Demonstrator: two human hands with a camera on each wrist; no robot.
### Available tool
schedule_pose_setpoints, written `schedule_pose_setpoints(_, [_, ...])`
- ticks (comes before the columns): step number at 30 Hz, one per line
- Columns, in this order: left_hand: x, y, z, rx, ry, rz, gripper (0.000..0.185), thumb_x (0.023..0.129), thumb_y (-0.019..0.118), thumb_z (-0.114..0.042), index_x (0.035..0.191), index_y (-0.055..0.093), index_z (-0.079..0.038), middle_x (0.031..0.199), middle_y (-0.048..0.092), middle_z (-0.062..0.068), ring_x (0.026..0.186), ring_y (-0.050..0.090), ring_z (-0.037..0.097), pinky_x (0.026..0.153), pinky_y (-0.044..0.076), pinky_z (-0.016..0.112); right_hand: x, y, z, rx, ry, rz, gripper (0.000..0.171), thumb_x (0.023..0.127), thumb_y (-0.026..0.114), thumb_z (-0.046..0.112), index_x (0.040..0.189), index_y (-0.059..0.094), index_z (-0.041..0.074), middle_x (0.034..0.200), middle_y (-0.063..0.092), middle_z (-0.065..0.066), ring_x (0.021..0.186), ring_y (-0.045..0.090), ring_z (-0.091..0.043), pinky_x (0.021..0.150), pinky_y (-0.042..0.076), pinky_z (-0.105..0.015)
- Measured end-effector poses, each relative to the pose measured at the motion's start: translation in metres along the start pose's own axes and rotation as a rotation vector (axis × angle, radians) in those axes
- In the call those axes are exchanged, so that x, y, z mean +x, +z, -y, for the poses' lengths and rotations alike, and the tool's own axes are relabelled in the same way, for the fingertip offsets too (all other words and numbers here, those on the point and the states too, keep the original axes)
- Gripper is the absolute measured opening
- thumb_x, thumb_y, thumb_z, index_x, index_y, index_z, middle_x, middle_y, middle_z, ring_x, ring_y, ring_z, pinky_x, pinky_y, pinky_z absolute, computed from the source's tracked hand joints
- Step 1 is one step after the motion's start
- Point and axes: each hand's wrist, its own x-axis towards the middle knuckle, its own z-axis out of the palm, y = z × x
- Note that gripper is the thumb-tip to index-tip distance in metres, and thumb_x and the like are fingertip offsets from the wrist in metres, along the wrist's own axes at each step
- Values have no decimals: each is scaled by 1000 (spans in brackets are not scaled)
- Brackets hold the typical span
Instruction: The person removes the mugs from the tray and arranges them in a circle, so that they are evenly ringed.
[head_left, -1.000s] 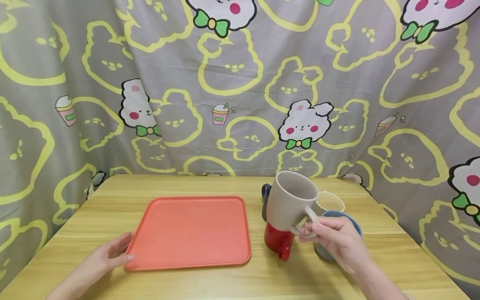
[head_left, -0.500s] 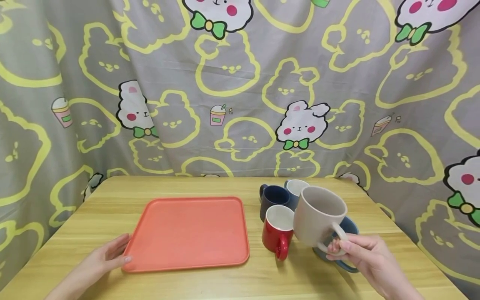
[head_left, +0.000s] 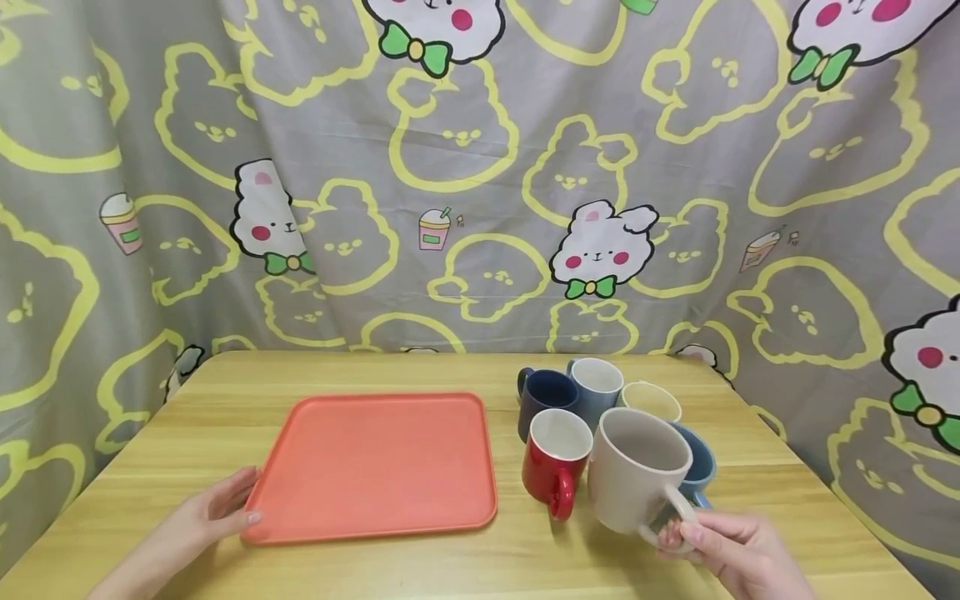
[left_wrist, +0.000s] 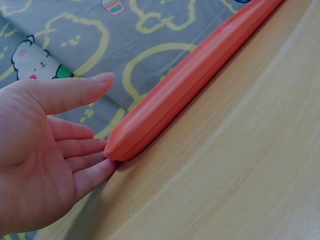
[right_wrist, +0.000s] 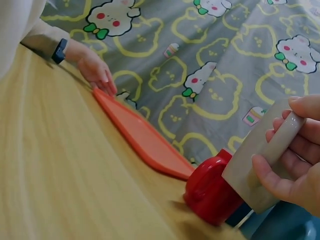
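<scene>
My right hand (head_left: 738, 550) grips the handle of a beige mug (head_left: 630, 492), with the thumb on the handle and fingers through it. The mug leans slightly and seems to be just above the table. Left of it stands a red mug (head_left: 551, 467) with a white inside; a blue mug (head_left: 699, 458) is partly hidden behind it. At the far left, my left hand (head_left: 210, 512) touches the near left corner of a coral-red tray (head_left: 375, 467). In the left wrist view its fingers (left_wrist: 82, 161) are extended against the tray's end, thumb raised apart.
Behind the red mug stand a dark navy mug (head_left: 534, 408) and a light blue mug (head_left: 596, 383) with a white inside. A cream mug (head_left: 651, 400) is further right, partly covered. A patterned curtain (head_left: 480, 167) hangs past the wooden table's (head_left: 405, 575) back edge.
The beige mug has moved right, toward me and down in my right hand, uncovering the red, navy and light blue mugs. My left hand has stayed at the tray.
</scene>
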Motion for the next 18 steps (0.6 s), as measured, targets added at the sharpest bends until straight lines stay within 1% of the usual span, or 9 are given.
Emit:
schedule_pose_setpoints(2, [1, 0, 0, -1, -2, 5, 76, 94, 54, -24, 139, 10, 19, 144, 14, 36, 129, 25, 49, 81, 38, 12, -3, 0, -3, -9, 25, -7, 44, 92, 22, -20, 114, 60, -11, 107, 65, -16, 103, 61, -24, 88, 47, -39])
schedule_pose_setpoints(4, [2, -1, 0, -15, -2, 13, 76, 94, 53, -24, 138, 9, 20, 144, 13, 36, 129, 23, 49, 81, 39, 12, -6, 0, -6, -41, 51, -22, 43, 93, 24, -19, 114, 61, -10, 106, 66, -15, 102, 61, -23, 87, 48, -39])
schedule_pose_setpoints(5, [2, -1, 0, -21, -10, 14, 77, 94, 54, -24, 139, 9, 19, 144, 12, 36, 129, 23, 49, 81, 39, 13, -7, 1, -7, -56, 80, -39, 42, 94, 26, -17, 113, 62, -8, 105, 67, -13, 101, 61, -22, 87, 48, -39])
schedule_pose_setpoints(8, [3, 0, 1, -25, -23, 17, 78, 94, 54, -25, 139, 9, 19, 144, 11, 36, 130, 22, 49, 80, 40, 13, -11, 5, -11, -65, 163, -116, 36, 95, 33, -11, 111, 65, -5, 102, 68, -10, 97, 63, -20, 86, 49, -38])
schedule_pose_setpoints(11, [3, 0, 0, -27, -40, 17, 79, 94, 55, -27, 139, 9, 18, 144, 11, 36, 130, 22, 49, 80, 40, 14, -16, 9, -15, -97, 241, -195, 32, 96, 40, -5, 107, 69, 0, 98, 70, -7, 93, 63, -17, 84, 50, -34])
schedule_pose_setpoints(14, [4, 0, -1, -29, -49, 18, 79, 94, 55, -28, 140, 9, 18, 145, 11, 36, 130, 22, 49, 81, 41, 15, -21, 10, -20, -151, 292, -241, 31, 95, 43, -3, 103, 72, 5, 95, 70, -4, 90, 64, -15, 80, 51, -32])
schedule_pose_setpoints(16, [4, -1, 0, -21, -47, 20, 79, 94, 54, -27, 139, 8, 18, 144, 11, 36, 130, 22, 49, 81, 42, 16, -23, 10, -24, -168, 289, -241, 31, 95, 43, -3, 103, 72, 6, 94, 70, -3, 89, 64, -15, 79, 52, -32])
schedule_pose_setpoints(18, [4, -2, 1, -11, -46, 22, 78, 95, 53, -27, 139, 8, 19, 144, 11, 36, 129, 23, 49, 83, 43, 18, -25, 10, -27, -159, 284, -246, 32, 94, 44, -4, 103, 72, 7, 94, 70, -3, 89, 64, -15, 78, 52, -33])
